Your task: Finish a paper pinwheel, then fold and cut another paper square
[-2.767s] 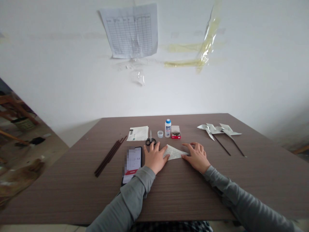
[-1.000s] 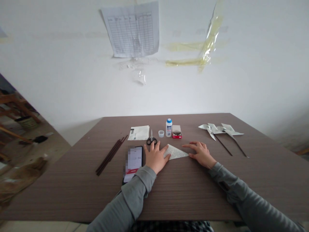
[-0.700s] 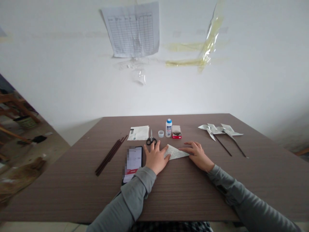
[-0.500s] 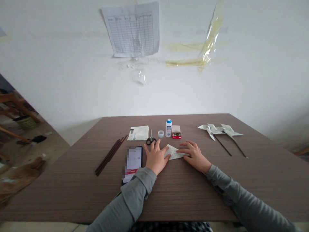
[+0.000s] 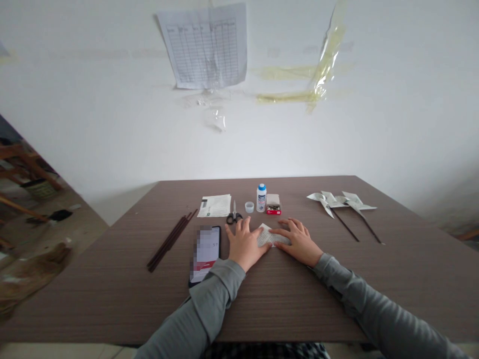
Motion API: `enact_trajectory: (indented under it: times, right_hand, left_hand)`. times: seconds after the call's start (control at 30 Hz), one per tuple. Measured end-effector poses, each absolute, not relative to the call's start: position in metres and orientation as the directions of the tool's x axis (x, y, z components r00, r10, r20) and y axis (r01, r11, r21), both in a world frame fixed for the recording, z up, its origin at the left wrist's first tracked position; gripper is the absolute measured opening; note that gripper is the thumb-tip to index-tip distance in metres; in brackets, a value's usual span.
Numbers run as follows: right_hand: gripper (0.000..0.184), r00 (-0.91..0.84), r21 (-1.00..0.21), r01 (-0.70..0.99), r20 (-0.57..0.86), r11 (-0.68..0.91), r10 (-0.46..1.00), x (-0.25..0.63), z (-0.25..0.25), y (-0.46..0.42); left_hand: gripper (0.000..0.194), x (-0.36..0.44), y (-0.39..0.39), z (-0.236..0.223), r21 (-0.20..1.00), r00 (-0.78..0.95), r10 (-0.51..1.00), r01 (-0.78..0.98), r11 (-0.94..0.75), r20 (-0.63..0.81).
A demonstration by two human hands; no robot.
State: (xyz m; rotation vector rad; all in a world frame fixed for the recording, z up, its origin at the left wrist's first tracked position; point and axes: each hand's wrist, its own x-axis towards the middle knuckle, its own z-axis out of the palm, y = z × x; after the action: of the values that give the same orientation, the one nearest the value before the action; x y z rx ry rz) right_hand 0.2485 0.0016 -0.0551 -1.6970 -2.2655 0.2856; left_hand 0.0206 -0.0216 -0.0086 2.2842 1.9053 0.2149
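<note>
While both bare hands lie palm-down on the table, a piece of folded printed paper rests flat between them, its long axis running crosswise to the person, from left to right. The left hand sits at the paper's left end, with the thumb side against it; the left fingers spread apart, pointing away toward the black-handled scissors and closing on nothing. The right hand is nearer to most of the paper: the right fingers, fairly close together, lie flat across its right part without pinching it. A smartphone lies just beyond the left hand, on the brown wood-grain table.
</note>
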Motion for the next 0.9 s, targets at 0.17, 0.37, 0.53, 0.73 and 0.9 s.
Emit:
enact_trajectory:
  times: [0.17,0.37,0.53,0.73,0.9]
  right_hand:
    - [0.048,-0.282,-0.332,0.896,0.086,0.294,0.956,0.249,-0.053,0.000]
    - [0.048,-0.291,-0.329,0.894,0.088,0.303,0.953,0.253,-0.053,0.002]
    - [0.051,-0.288,-0.326,0.901,0.040,0.285,0.957,0.256,-0.053,0.006]
    - [0.052,-0.305,-0.352,0.888,0.026,0.295,0.952,0.261,-0.056,0.008]
    - [0.051,-0.302,-0.349,0.891,0.027,0.292,0.953,0.262,-0.057,0.009]
  left_hand:
    - [0.056,0.019,-0.021,-0.004,0.205,0.172,0.985,0.964,-0.167,-0.008]
    - [0.046,0.006,-0.024,0.002,0.214,0.179,0.984,0.961,-0.177,0.009]
    - [0.039,-0.006,-0.027,0.005,0.229,0.170,0.985,0.959,-0.169,0.019]
    - [0.032,-0.019,-0.029,0.007,0.213,0.170,0.985,0.962,-0.168,0.008]
    - [0.034,-0.027,-0.033,0.010,0.187,0.150,0.989,0.971,-0.149,0.007]
